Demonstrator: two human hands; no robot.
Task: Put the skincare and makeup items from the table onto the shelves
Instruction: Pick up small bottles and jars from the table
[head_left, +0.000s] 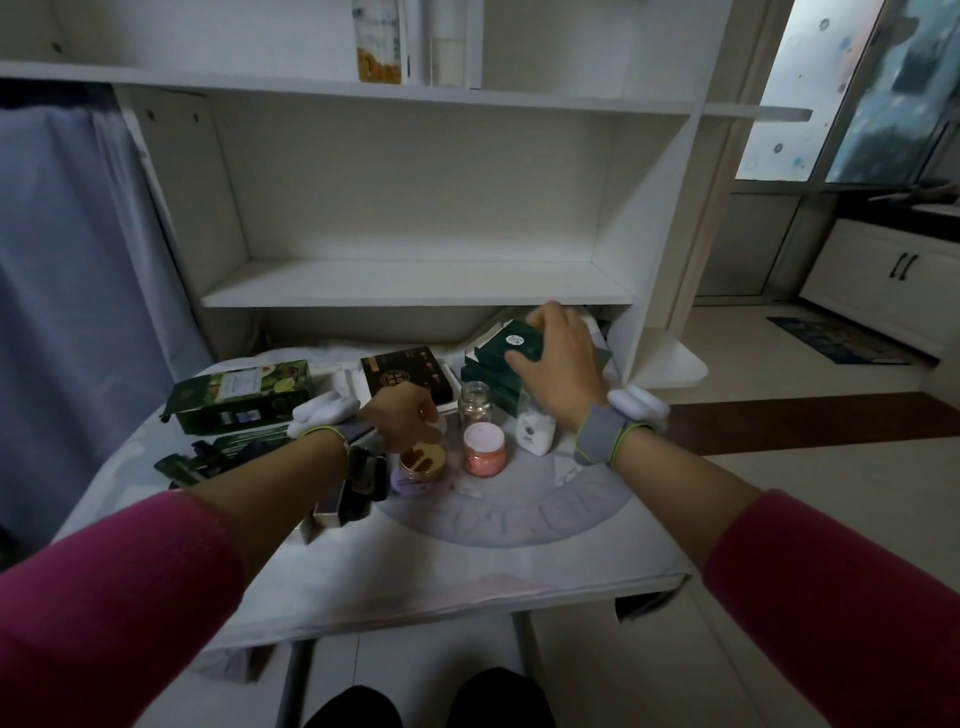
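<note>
Indoors, a tall white wooden shelf unit (415, 299) stands behind a low table draped in a white printed cloth (467, 561). On the table's left side lies a long green carton printed with fruit (244, 397); at the back right sits a stack of dark green boxes (483, 379). The person's right hand (558, 364) grips a small dark green box with a round white label (519, 343) just above that stack, below the lowest shelf. The left hand (405, 423) hovers, fingers curled, over a gold-lidded purple jar (422, 460) beside a pink jar (484, 449); whether it holds anything cannot be told.
</note>
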